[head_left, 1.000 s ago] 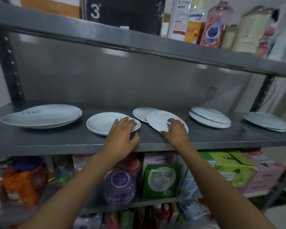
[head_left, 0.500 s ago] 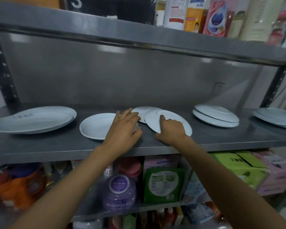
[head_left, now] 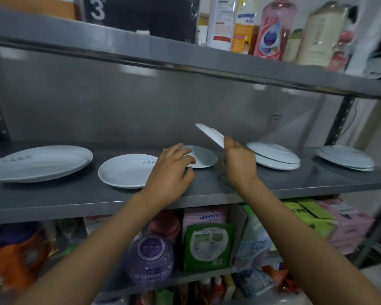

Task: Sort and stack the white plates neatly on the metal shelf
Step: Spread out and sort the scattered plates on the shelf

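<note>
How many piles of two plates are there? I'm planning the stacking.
3: the oval pair at far left, one pair beside the right hand, one pair at far right. Deeper layers may be hidden.

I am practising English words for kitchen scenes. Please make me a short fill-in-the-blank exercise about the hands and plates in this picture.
1. The right hand holds a small plate that is ____ steeply, not flat.
2. The left hand rests its fingers on a small plate lying ____ on the shelf.
3. The biggest plates are at the far ____ end of the shelf.

Missing words: tilted; flat; left
</note>
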Motion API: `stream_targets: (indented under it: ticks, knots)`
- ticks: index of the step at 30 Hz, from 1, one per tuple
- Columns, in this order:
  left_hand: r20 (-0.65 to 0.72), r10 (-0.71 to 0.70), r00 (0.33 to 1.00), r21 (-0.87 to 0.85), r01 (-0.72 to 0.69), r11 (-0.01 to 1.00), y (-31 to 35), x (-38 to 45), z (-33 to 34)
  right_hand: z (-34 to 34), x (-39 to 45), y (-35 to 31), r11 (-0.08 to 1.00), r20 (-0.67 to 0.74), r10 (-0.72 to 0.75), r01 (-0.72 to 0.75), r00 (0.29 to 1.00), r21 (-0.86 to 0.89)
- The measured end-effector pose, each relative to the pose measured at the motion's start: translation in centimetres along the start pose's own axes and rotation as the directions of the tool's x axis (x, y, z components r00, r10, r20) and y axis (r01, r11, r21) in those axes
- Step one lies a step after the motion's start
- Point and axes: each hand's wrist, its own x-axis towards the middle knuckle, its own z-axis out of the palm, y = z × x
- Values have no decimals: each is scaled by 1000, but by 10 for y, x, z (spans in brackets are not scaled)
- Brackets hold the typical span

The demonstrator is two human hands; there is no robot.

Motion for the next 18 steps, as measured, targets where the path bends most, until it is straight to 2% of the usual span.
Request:
stream_targets:
  ticks: [2, 4, 5, 6, 8, 10, 12, 15, 18]
  knots:
    - [-8, -8, 1000, -23, 8, 1000, 4, 0, -5, -18, 1, -7, 985, -61, 88, -78, 994, 152]
    - [-15, -24, 1000, -34, 23, 999, 7, -1, -9, -32, 3, -18, 886, -80, 290, -236, 954, 399]
    - [-21, -26, 999, -35, 26, 999, 7, -3, -12, -38, 5, -25, 769, -24, 409, -331, 912, 547]
    - [-30, -24, 999, -32, 23, 999, 7, -5, -15, -43, 7, -33, 601, 72, 511, -415, 857, 683]
    - [-47, -18, 999, -19, 17, 1000, 3, -11, -22, -48, 12, -46, 203, 303, 606, -511, 736, 835]
    - [-64, -27, 998, 7, 28, 1000, -2, -17, -33, -52, 16, -59, -125, 495, 592, -534, 636, 836]
    - [-64, -57, 996, 21, 58, 998, -7, -23, -45, -52, 18, -71, -300, 621, 509, -554, 596, 777]
    - [-66, -98, 993, 58, 101, 993, -18, -32, -64, -50, 19, -94, -395, 709, 349, -589, 613, 705]
    - [-103, -65, 993, 183, 83, 980, -34, -42, -81, -46, 20, -123, -422, 739, 226, -620, 634, 661]
